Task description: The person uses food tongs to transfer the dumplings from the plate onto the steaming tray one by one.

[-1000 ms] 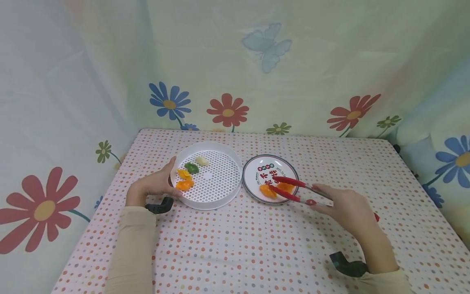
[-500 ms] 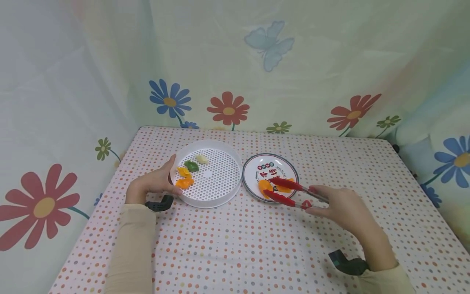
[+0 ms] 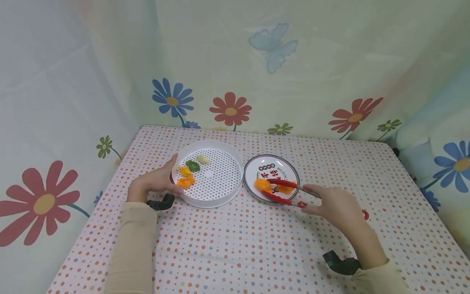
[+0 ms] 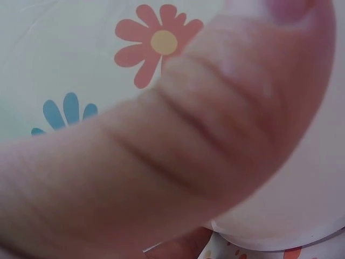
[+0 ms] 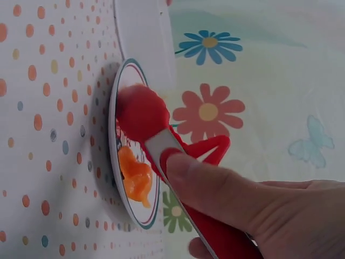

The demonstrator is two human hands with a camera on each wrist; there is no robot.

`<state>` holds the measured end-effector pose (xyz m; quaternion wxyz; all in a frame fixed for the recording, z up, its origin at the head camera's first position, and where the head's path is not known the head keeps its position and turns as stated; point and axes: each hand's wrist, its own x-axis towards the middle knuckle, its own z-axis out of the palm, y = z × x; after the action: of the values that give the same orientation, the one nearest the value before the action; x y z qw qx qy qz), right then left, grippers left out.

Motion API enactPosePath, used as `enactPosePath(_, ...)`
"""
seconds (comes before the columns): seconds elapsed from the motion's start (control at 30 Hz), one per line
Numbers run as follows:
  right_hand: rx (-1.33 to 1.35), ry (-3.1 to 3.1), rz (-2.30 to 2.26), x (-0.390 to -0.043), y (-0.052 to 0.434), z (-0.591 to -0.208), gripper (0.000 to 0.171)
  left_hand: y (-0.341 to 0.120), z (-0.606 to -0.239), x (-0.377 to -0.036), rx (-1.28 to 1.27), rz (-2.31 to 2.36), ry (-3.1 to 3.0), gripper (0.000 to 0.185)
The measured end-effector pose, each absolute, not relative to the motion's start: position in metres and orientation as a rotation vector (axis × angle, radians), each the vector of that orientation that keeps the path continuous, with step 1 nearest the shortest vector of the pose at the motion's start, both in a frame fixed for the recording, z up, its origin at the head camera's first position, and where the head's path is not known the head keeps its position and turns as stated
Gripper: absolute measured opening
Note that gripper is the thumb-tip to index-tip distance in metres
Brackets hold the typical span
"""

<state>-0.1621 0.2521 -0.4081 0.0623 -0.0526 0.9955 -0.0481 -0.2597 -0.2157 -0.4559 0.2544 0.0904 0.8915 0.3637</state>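
Observation:
My left hand (image 3: 156,183) grips the near-left rim of a white perforated tray (image 3: 220,179), thumb inside the wall; that thumb (image 4: 188,151) fills the left wrist view. In the tray lie two orange dumplings (image 3: 185,182), a green one (image 3: 192,165) and a pale one (image 3: 202,159). My right hand (image 3: 332,205) holds red tongs (image 3: 284,192) over a printed plate (image 3: 271,167). The tong tips straddle an orange dumpling (image 3: 262,184); a second orange one (image 3: 287,189) lies beside it. The right wrist view shows the tongs (image 5: 145,116), the plate (image 5: 114,108) and a dumpling (image 5: 135,178).
The table wears a polka-dot cloth (image 3: 238,245). Flower-printed curtains (image 3: 235,73) close it in at the back and on both sides. Black wrist mounts (image 3: 160,203) sit on each forearm.
The tongs have slid left across the plate, and the orange dumpling between their tips has shifted left and a little farther back. The left hand has stayed on the tray.

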Motion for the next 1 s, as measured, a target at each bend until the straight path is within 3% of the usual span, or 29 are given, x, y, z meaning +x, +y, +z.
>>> enactPosePath(0.37, -0.361, 3.219, 0.056, -0.155, 0.248, -0.401, 0.072, -0.215, -0.457, -0.261, 0.221, 1.004, 2.407, 0.141)
enactPosePath(1.0, -0.418, 3.232, 0.029, -0.144, 0.245, -0.393, 0.064, -0.214, -0.455, -0.26, 0.241, 1.002, 2.408, 0.139)
